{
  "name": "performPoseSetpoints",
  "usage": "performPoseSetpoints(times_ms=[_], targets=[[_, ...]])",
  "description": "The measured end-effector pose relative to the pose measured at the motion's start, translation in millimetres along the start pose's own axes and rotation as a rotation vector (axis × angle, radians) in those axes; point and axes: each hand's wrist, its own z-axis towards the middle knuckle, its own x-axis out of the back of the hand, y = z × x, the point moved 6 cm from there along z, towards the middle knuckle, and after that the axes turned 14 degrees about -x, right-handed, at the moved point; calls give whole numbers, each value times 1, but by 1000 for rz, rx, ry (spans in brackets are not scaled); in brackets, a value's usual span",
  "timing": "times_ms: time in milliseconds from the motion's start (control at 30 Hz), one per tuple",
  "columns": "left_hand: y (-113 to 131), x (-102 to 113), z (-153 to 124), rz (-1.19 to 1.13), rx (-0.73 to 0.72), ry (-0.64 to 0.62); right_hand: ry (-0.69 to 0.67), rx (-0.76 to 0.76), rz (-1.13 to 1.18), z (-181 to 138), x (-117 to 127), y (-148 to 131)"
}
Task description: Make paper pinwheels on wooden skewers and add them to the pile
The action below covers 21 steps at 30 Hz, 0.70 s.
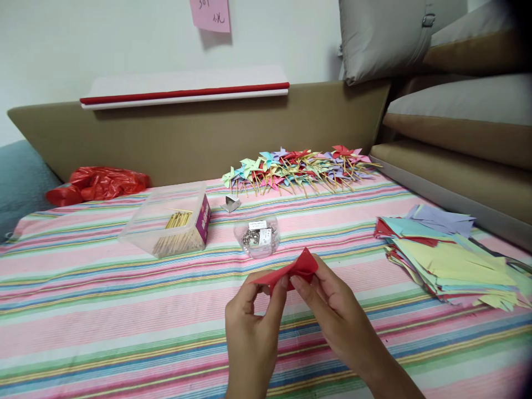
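Both hands pinch one piece of red paper (pixel 306 262), bent and folded inward, above the striped cloth. Its left side is between the thumb and fingers of my left hand (pixel 256 316). My right hand (pixel 336 305) grips the right side, thumb pressed near the middle. Just beyond the hands stands a clear container (pixel 258 249) of small metal pins or fasteners with white labels. To its left is a clear plastic box (pixel 141 221) holding many thin wooden sticks (pixel 177 239). A small open grey box (pixel 231 203) lies behind the container.
A heap of finished paper pinwheels (pixel 299 169) on sticks lies at the back. Cut coloured paper sheets (pixel 453 260) are stacked at right, with dark-handled scissors (pixel 517 265) partly under them. A red plastic bag (pixel 102 184) sits back left; cushions (pixel 465 119) rise at right.
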Motion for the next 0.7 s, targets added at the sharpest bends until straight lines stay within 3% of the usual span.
performPoseSetpoints(times_ms=[367, 533, 700], targets=[[6, -4, -1, -20, -35, -40, 71, 61, 30, 5, 4, 2], [21, 3, 4, 71, -272, -58, 132, 277, -115, -2, 13, -11], [36, 7, 7, 173, -591, -215, 158, 510, -358, -10, 17, -25]])
